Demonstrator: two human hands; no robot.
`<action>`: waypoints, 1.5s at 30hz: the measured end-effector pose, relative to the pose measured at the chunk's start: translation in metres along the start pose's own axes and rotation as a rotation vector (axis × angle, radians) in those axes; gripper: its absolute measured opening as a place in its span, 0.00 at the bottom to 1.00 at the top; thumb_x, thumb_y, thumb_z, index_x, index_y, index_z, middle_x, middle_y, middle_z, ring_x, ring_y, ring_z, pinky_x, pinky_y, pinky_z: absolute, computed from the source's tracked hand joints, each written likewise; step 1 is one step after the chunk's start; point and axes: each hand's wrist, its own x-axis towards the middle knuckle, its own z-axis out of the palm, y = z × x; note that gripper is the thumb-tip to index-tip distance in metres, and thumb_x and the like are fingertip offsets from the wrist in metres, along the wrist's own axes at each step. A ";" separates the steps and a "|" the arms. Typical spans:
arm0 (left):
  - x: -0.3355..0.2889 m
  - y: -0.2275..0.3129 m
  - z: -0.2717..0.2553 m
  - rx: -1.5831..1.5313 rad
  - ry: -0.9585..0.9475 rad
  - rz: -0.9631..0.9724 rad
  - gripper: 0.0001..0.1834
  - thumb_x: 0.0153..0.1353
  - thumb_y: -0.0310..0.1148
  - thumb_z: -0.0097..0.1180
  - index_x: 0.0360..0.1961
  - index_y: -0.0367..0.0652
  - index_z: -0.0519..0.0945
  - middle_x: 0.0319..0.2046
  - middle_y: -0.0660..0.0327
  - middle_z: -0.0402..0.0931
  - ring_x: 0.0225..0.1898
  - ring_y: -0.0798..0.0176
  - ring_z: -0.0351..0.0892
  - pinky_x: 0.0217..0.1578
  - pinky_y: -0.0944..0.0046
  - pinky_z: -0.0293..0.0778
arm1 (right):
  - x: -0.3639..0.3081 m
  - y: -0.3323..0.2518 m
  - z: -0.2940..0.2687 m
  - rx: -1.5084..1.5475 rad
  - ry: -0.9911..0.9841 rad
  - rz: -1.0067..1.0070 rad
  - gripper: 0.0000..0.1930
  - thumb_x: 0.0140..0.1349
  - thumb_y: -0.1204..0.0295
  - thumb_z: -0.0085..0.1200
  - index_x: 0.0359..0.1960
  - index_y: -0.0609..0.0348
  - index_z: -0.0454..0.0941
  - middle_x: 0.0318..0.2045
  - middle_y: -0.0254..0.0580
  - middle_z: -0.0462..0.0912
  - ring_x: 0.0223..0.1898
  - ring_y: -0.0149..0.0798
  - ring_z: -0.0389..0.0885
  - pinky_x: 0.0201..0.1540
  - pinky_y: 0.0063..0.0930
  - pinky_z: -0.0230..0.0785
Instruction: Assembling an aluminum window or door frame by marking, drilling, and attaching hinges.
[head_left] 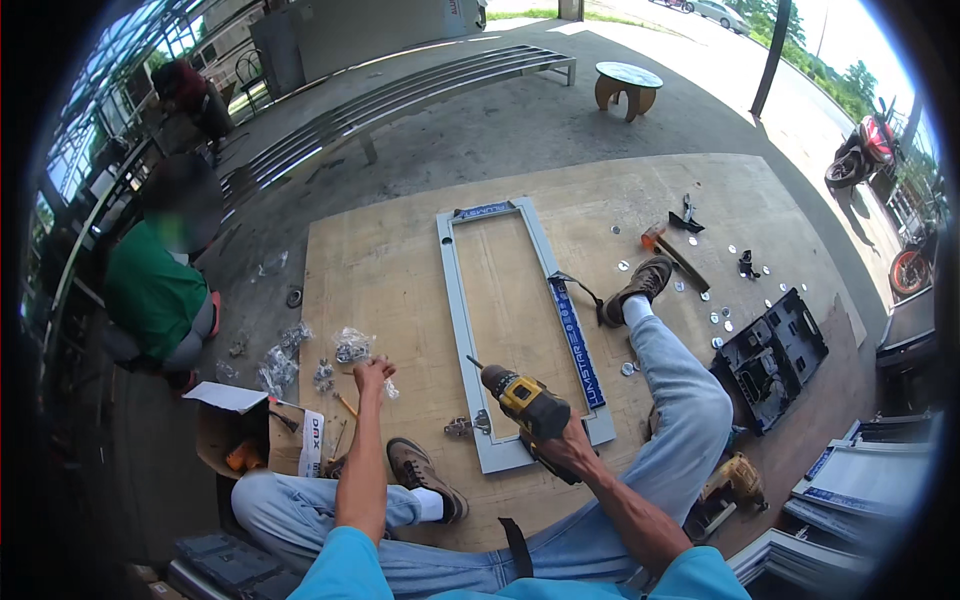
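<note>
My right hand grips a yellow and black cordless drill over the lower part of a pale grey metal frame. The drill's bit points up and left. The frame lies flat on a plywood sheet, with blue printed film along its right side. Near its lower left corner a metal hinge is attached. My left hand is closed, its fingers bunched beside a clear plastic bag of small hardware; what they hold is too small to make out.
A hammer, scattered metal discs and an open black tool case lie to the right. Another yellow power tool is near my right leg. An open cardboard box stands left. A person in green crouches far left.
</note>
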 end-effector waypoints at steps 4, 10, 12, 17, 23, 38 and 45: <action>-0.101 0.038 0.142 -0.229 -0.452 -0.231 0.05 0.60 0.30 0.56 0.32 0.41 0.76 0.25 0.60 0.77 0.26 0.63 0.79 0.28 0.67 0.80 | -0.026 0.005 -0.012 0.191 0.161 0.012 0.12 0.49 0.74 0.57 0.35 0.65 0.74 0.27 0.52 0.79 0.30 0.46 0.80 0.34 0.31 0.72; -0.157 0.027 0.206 -0.653 -0.683 -0.462 0.08 0.64 0.28 0.48 0.27 0.43 0.76 0.29 0.60 0.78 0.34 0.61 0.79 0.39 0.64 0.78 | -0.033 0.020 -0.027 0.191 0.280 -0.009 0.14 0.47 0.75 0.58 0.37 0.64 0.75 0.29 0.53 0.80 0.32 0.45 0.81 0.35 0.32 0.73; -0.151 0.031 0.206 -0.689 -0.568 -0.542 0.07 0.64 0.31 0.50 0.29 0.43 0.76 0.31 0.58 0.80 0.35 0.61 0.80 0.40 0.64 0.77 | -0.033 0.027 -0.030 0.290 0.266 0.018 0.20 0.44 0.75 0.60 0.42 0.63 0.75 0.34 0.53 0.81 0.36 0.46 0.81 0.39 0.32 0.73; -0.162 0.050 0.201 -0.630 -0.549 -0.486 0.08 0.63 0.38 0.52 0.34 0.45 0.77 0.31 0.60 0.81 0.35 0.63 0.80 0.40 0.63 0.78 | -0.040 0.027 -0.036 0.277 0.282 0.039 0.20 0.44 0.74 0.61 0.42 0.63 0.75 0.33 0.51 0.81 0.36 0.42 0.82 0.39 0.31 0.73; -0.172 0.072 0.206 -0.613 -0.581 -0.509 0.08 0.61 0.37 0.54 0.33 0.44 0.77 0.31 0.62 0.81 0.35 0.63 0.81 0.39 0.62 0.78 | -0.043 0.018 -0.045 0.346 0.308 0.000 0.18 0.44 0.74 0.61 0.39 0.65 0.75 0.31 0.50 0.82 0.33 0.42 0.82 0.37 0.30 0.74; -0.186 0.086 0.206 -0.733 -0.656 -0.534 0.07 0.60 0.35 0.56 0.34 0.43 0.77 0.32 0.60 0.80 0.37 0.61 0.81 0.41 0.60 0.79 | -0.046 0.015 -0.048 0.281 0.265 0.035 0.14 0.47 0.73 0.60 0.37 0.64 0.76 0.29 0.48 0.82 0.30 0.38 0.83 0.32 0.28 0.73; -0.204 0.082 0.207 -0.687 -0.626 -0.476 0.09 0.63 0.38 0.52 0.34 0.46 0.77 0.28 0.66 0.79 0.32 0.66 0.78 0.35 0.64 0.75 | -0.054 0.016 -0.036 0.247 0.236 -0.121 0.32 0.47 0.69 0.63 0.57 0.56 0.66 0.36 0.51 0.81 0.37 0.48 0.83 0.39 0.32 0.73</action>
